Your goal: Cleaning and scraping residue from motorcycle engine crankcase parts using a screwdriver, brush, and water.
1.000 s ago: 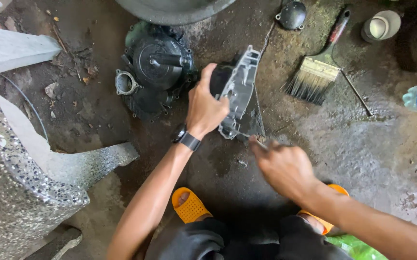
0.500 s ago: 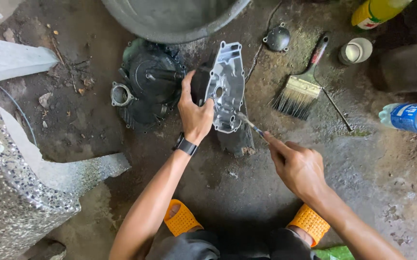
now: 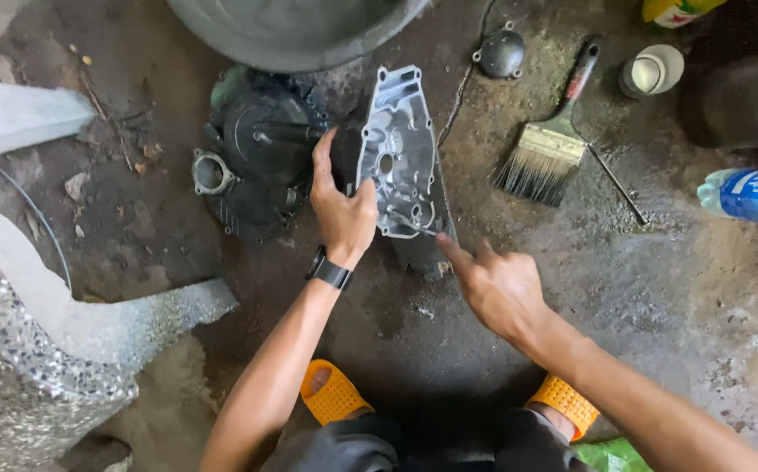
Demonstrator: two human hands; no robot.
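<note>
On dirty concrete floor (image 3: 659,306), left hand (image 3: 341,210) grips silver engine cover (image 3: 399,149) by its left edge – fingers curled round it. Right hand (image 3: 494,284) pinches thin metal tool (image 3: 412,224) w/ tip on cover's lower part. Paintbrush (image 3: 547,140) lies nearby.

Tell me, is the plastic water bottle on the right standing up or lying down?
Lying down: the bottle rests on its side on the ground, its length running sideways.

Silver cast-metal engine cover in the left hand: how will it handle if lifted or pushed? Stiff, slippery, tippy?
Probably rigid: the silver cast-metal engine cover shows ribs and bolt bosses. Likely light for its size, since the left hand holds it up by one edge. It looks apt to tip flat if released, standing on edge on the greasy concrete floor. It may be slippery, as the surroundings look oily.
</note>
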